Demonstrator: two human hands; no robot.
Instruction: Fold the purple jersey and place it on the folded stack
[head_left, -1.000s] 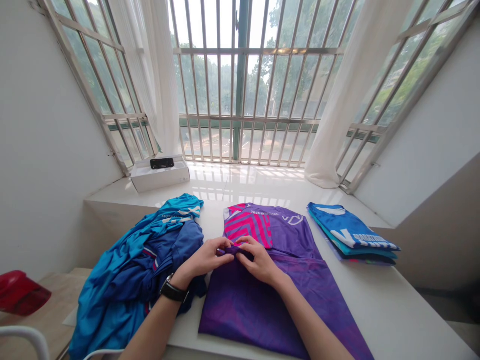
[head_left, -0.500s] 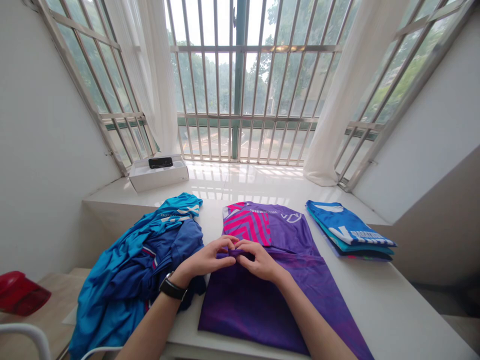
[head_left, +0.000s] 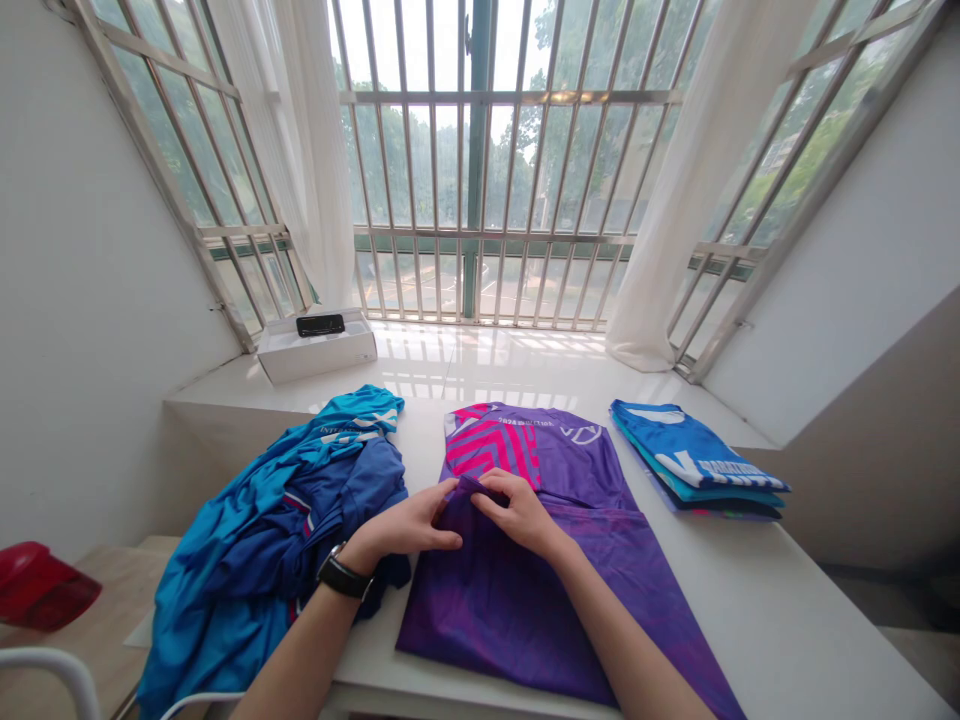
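Observation:
A purple jersey (head_left: 525,600) with a pink-striped panel and white lettering lies partly folded on the white table in front of me. My right hand (head_left: 517,510) pinches a raised bit of its cloth between thumb and fingers, near the fold's left side. Beside it, my left hand (head_left: 420,520), with a black watch (head_left: 345,575) at the wrist, has its thumb spread away from the fingers. Its fingertips touch the same raised cloth. To the left lies a crumpled heap of blue shirts (head_left: 277,540), just beyond the left wrist.
A neat stack of folded shirts (head_left: 697,460) rests at the right. On the sill (head_left: 487,355) stands a white box (head_left: 319,355) with a black phone-like object (head_left: 320,325) on it. Barred windows and white curtains (head_left: 660,250) rise behind. A red object (head_left: 49,590) is at far left.
My left thumb has moved down and away from the cloth, opening that hand. The pinched cloth now stands up in a small peak at my right fingers.

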